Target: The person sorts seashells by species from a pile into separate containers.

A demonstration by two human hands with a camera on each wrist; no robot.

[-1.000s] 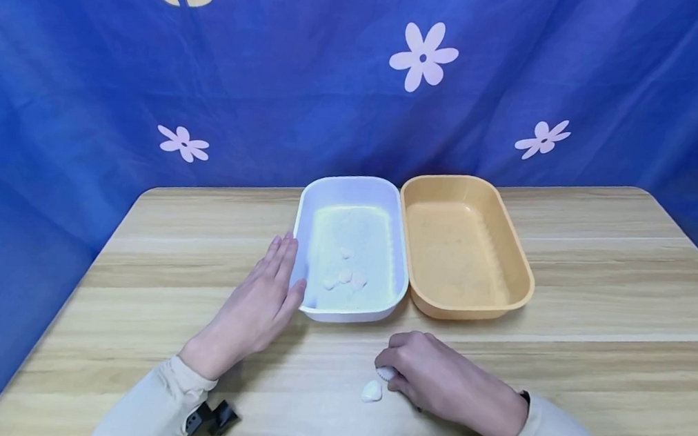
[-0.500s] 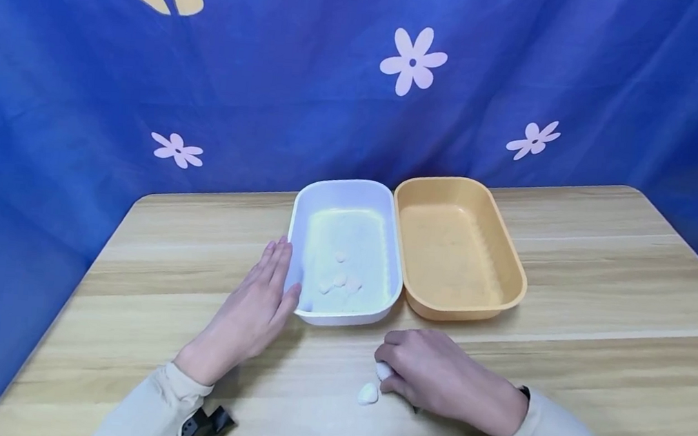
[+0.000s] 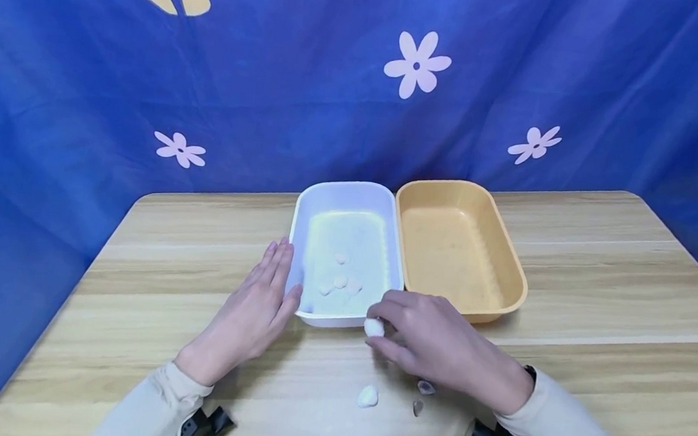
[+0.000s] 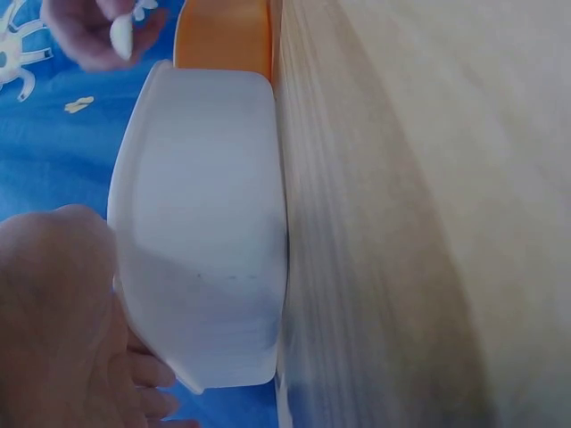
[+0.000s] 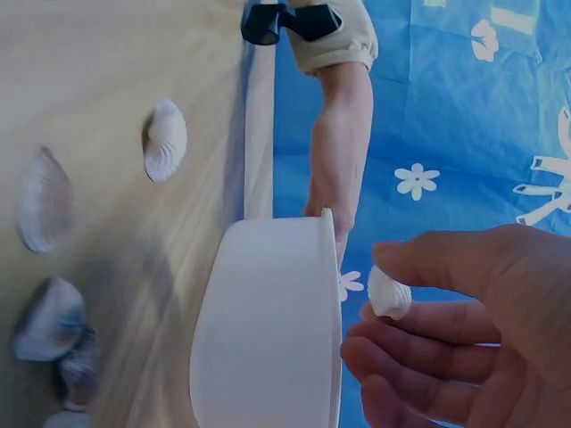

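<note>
My right hand (image 3: 432, 336) pinches a white ribbed seashell (image 5: 390, 294) between thumb and fingers, just off the near right corner of the white basin (image 3: 340, 320). With fingers straight, my left hand (image 3: 247, 313) rests along that basin's left rim. Several small pale shells (image 3: 340, 281) lie on the basin floor. On the table below my right hand sits another white shell (image 3: 368, 396). Two darker shells, one a greyish shell (image 3: 425, 387) and one a small brownish shell (image 3: 417, 407), lie nearer my right wrist. More shells show at the left of the right wrist view.
An orange basin (image 3: 519, 299) stands against the white one on its right. Both are on a wood-grain table (image 3: 599, 281) whose far edge meets a blue curtain (image 3: 311, 76) with flower prints.
My right hand has lifted the white shell from the table and moved it up toward the white basin, uncovering the darker shells. My left hand stays on the rim.
</note>
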